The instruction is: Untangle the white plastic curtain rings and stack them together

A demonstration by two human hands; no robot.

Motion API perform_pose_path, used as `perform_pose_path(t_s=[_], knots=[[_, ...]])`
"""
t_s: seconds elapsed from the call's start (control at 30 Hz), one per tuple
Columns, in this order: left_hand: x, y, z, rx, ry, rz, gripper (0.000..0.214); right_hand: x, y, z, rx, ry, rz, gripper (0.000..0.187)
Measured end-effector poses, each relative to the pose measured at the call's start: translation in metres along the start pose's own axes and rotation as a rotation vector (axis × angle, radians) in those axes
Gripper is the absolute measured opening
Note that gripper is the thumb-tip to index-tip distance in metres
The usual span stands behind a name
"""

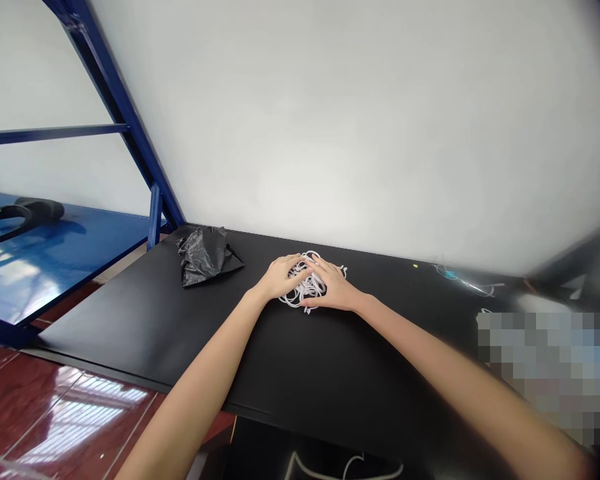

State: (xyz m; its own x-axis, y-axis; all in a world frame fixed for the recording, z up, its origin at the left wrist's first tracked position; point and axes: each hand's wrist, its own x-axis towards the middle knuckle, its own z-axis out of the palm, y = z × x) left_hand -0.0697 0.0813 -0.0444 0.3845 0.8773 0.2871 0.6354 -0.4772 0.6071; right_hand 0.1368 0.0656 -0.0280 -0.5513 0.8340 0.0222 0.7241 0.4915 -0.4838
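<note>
A tangled pile of thin white cords (pixel 307 287) lies on the black tabletop (pixel 300 360), near the middle of the view. From the left, my left hand (pixel 281 275) rests on the pile with its fingers stretched out. Across the pile's right side lies my right hand (pixel 333 287), fingers spread and thumb pointing left along the near edge. Both hands touch the cords, and neither closes around them. Loops and small ends of cord stick out at the far side, the right and the near edge. The palms hide part of the pile.
A crumpled black plastic bag (pixel 205 255) sits at the table's far left. A blue metal frame (pixel 125 107) and blue shelf (pixel 40 260) stand left. Clear plastic scraps (pixel 473 287) lie to the right, beside a blurred area. A white wall (pixel 330 133) rises behind.
</note>
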Motion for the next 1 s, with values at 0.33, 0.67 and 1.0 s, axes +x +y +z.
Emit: perform_pose_path(t_s=[0.33, 0.67, 1.0], knots=[[-0.007, 0.038, 0.029, -0.092, -0.086, 0.151, 0.045, -0.070, 0.018, -0.002, 0.057, 0.168, 0.068, 0.066], [-0.011, 0.077, 0.054, -0.226, -0.175, 0.123, 0.048, -0.126, 0.021, -0.011, 0.216, 0.335, 0.116, 0.047], [-0.002, 0.076, 0.044, -0.674, -0.121, -0.158, 0.047, -0.131, 0.022, -0.023, 0.400, 0.513, 0.131, 0.037]])
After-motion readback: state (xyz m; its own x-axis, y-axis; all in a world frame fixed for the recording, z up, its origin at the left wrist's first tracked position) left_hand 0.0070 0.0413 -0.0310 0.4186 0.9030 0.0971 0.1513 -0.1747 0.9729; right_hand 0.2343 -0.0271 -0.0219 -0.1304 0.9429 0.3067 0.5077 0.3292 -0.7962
